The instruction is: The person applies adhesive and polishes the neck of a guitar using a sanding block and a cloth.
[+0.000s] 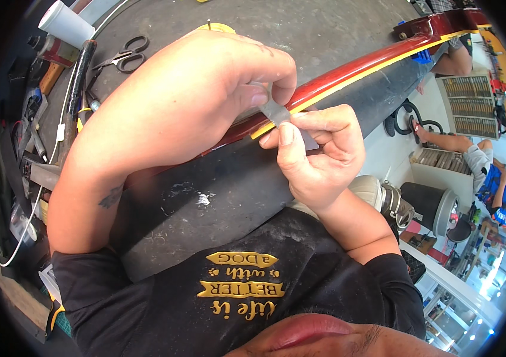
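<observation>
A thin grey metal scraper blade (275, 113) spans the gap between my two hands, its middle against the yellow edge strip (354, 76) of a glossy dark red guitar body (378, 56). My left hand (217, 83) reaches over the red side and pinches the blade's upper end between thumb and curled fingers. With thumb and fingers, my right hand (327, 146) grips the lower end, and a flat corner of metal shows beneath its fingers. My left hand and forearm hide part of the guitar's near end.
Scissors (127, 56), a white cup (65, 24) and a bottle (56, 50) stand or lie at the far left of the dark bench (175, 220). A white cable (41, 190) runs down past hand tools. At right, another person (491, 172) sits near a black bin (428, 205).
</observation>
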Tool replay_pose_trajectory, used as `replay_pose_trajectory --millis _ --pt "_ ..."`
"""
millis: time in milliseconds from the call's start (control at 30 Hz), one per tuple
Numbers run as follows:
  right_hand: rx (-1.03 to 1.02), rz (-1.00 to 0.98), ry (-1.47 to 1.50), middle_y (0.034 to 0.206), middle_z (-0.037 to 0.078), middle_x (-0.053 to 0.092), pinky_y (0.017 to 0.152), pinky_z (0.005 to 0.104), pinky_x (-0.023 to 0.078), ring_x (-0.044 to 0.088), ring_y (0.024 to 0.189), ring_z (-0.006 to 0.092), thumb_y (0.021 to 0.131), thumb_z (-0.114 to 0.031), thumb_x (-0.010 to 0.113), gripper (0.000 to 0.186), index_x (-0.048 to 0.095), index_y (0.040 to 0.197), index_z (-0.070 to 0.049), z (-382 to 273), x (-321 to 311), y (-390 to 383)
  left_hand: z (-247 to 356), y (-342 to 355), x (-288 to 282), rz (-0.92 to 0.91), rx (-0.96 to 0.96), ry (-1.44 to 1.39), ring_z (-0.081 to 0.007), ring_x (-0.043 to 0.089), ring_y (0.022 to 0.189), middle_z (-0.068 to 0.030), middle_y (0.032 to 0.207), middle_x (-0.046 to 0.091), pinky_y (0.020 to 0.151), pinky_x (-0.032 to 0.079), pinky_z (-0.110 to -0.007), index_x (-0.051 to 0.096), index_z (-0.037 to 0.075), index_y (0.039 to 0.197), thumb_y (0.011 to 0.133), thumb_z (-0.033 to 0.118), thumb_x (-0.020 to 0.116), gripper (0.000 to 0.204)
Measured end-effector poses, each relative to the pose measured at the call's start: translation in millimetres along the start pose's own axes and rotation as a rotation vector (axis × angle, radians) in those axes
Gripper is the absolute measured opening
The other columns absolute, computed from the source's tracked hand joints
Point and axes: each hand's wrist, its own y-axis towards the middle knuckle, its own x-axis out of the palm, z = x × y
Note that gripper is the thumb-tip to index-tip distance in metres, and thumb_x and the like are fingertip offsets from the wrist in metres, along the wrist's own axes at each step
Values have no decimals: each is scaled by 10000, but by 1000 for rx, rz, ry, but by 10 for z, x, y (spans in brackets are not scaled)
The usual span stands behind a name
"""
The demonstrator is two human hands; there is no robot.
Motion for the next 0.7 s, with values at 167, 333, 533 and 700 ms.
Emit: replay_pose_trajectory --millis 167,333,533,700 --pt "-24 -16 21 983 179 815 743 277 668 816 885 150 1030 100 761 229 596 1182 55 33 4 -9 22 7 -34 -50 -40 17 -425 680 898 -170 925 716 848 553 -455 709 5 1024 905 -82 725 148" --pt "16 -27 27 1011 185 810 748 281 676 824 896 157 1016 112 772 223 614 1164 60 -17 19 -8 15 -6 -57 -64 -24 46 -428 695 906 -179 933 729 854 563 -460 708 -1 1027 900 -84 730 153" --pt "-5 -27 28 1026 184 805 758 290 684 835 896 180 1001 120 779 221 625 1147 57 5 28 -24 21 1 -70 -106 -60 -3 -430 702 888 -182 935 737 850 574 -456 708 -5 1033 897 -81 730 157" --pt "42 -70 74 1036 177 803 783 319 693 831 906 186 1032 95 755 214 617 1186 44 -2 -31 -4 -2 -23 -109 -100 -13 -16 -317 715 870 -135 906 726 844 569 -406 713 -16 1076 936 -55 730 147"
